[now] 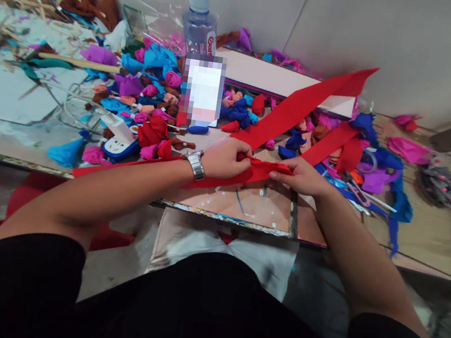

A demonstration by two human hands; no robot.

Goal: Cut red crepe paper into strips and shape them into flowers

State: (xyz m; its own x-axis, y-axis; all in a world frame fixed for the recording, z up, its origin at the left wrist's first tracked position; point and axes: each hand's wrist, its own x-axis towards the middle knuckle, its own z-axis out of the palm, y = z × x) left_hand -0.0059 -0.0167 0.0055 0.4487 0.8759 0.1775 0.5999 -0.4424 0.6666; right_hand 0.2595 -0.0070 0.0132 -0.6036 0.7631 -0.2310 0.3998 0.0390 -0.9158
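Both hands meet over the front of the worktable, pinching a long red crepe-paper strip (224, 181). My left hand (227, 159), with a metal watch on its wrist, has its fingers closed on the strip's folded upper edge. To its right, my right hand (302, 175) grips the same edge between thumb and fingers. The strip trails left along the table's front edge, under my left forearm. Another wide red strip (301, 104) slants up to the right behind my hands. Small rolled paper flowers, such as a red one (153, 132), lie just beyond my left wrist.
Behind the flowers stand a plastic bottle (199, 25) and a blurred-out phone-like panel (202, 93). A power strip (119, 146) with a plug sits at left. Scissors (357, 190) lie at right among paper scraps. A long white box (272, 75) rests near the wall.
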